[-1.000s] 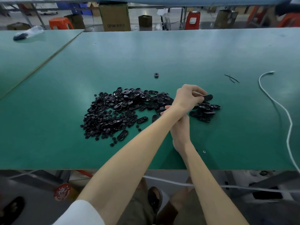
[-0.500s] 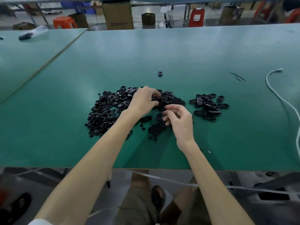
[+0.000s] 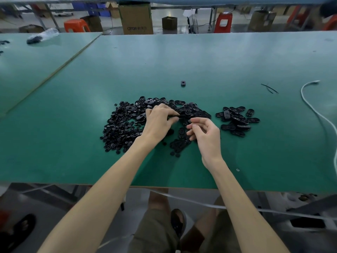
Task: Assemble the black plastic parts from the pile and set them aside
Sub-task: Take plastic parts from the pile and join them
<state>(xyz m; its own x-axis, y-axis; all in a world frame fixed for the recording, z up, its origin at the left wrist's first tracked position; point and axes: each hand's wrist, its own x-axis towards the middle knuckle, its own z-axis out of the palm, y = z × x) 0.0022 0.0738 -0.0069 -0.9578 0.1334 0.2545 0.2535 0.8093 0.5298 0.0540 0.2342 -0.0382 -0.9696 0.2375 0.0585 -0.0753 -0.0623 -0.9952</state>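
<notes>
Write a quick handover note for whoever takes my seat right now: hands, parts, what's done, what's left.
Left hand: over the big pile, pinching a thin black part between thumb and fingers.
Right hand: just right of it, fingertips closed on a small black piece.
Done: a small batch of finished parts set aside to the right on the table.
Left: the pile is far bigger than the batch. One stray part lies alone behind the pile.
</notes>
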